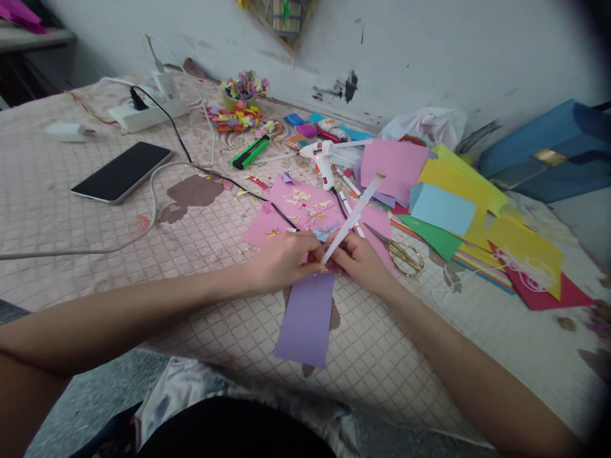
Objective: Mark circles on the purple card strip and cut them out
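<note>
A long narrow white strip slants up and away from my fingers, with a brownish spot at its far end. My left hand pinches at its lower end, fingertips bent together. My right hand grips the same end from the other side, thumb and fingers closed around it. Directly below lies a purple paper rectangle, its upper edge hidden by my hands. Pink paper strewn with small cut scraps spreads behind them. Gold-handled scissors rest just right of my right hand.
A white glue gun stands beyond the strip, its cord trailing toward me. Left of it lie a green cutter, a phone and a power strip. Coloured papers pile at right. A tub of paper pieces stands by the wall.
</note>
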`<state>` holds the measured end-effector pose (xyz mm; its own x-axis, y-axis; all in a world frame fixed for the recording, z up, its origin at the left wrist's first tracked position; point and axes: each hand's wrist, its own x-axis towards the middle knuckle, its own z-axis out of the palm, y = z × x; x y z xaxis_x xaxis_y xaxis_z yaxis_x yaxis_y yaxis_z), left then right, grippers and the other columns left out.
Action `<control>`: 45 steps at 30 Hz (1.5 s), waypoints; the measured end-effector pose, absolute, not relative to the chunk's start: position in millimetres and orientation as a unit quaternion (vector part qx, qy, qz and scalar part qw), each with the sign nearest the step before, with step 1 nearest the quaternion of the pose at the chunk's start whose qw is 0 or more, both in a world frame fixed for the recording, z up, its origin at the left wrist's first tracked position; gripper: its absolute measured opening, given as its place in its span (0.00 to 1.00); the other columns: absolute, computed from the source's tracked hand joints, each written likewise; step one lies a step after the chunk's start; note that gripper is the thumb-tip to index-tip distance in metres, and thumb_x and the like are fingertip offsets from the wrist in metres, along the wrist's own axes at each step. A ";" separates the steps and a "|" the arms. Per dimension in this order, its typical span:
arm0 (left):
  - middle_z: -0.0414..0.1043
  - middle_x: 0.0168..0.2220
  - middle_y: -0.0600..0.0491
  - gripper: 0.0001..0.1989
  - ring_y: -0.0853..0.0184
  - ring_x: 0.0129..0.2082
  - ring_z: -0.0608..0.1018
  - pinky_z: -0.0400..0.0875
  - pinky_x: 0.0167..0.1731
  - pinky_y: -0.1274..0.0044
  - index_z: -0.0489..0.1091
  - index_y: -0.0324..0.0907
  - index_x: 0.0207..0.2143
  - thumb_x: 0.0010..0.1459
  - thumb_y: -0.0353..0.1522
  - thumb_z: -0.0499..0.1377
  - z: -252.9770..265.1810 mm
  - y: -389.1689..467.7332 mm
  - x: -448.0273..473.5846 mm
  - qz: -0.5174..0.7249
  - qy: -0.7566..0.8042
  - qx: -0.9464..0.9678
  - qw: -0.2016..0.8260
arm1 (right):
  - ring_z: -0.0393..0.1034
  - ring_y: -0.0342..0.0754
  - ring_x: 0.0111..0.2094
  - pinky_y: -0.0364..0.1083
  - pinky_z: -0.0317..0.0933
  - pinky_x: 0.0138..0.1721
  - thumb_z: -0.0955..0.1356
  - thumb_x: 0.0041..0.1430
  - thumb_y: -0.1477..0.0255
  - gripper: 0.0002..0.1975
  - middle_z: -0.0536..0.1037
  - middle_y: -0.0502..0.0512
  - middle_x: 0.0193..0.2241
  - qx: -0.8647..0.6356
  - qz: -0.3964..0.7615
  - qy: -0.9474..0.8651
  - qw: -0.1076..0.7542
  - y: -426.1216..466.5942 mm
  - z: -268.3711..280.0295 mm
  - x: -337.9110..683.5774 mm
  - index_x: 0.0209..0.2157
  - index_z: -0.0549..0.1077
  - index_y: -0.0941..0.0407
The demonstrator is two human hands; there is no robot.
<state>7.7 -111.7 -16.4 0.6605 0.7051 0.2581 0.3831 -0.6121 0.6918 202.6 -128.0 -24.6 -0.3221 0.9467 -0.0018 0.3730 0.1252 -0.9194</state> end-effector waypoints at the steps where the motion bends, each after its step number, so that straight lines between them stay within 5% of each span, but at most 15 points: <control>1: 0.71 0.27 0.57 0.05 0.73 0.27 0.71 0.61 0.30 0.80 0.71 0.38 0.28 0.54 0.27 0.65 -16.7 -111.6 7.6 0.264 0.318 0.858 0.304 | 0.58 0.39 0.19 0.41 0.52 0.20 0.65 0.60 0.61 0.12 0.65 0.44 0.20 -0.487 0.448 -0.678 0.319 -128.1 -24.4 202.4 0.32 0.65 0.56; 45: 0.71 0.26 0.58 0.06 0.73 0.26 0.71 0.64 0.31 0.81 0.70 0.39 0.26 0.53 0.27 0.65 -15.3 -112.1 8.4 0.284 0.301 0.860 0.299 | 0.60 0.40 0.23 0.41 0.55 0.24 0.68 0.56 0.65 0.09 0.68 0.47 0.23 -0.424 0.507 -0.700 0.270 -103.8 -19.0 199.3 0.31 0.68 0.57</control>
<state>8.4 -112.1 -15.3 0.6581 0.6869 0.3084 0.3472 -0.6402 0.6852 199.3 -103.8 -19.0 -0.4935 0.8682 -0.0517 0.3202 0.1260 -0.9389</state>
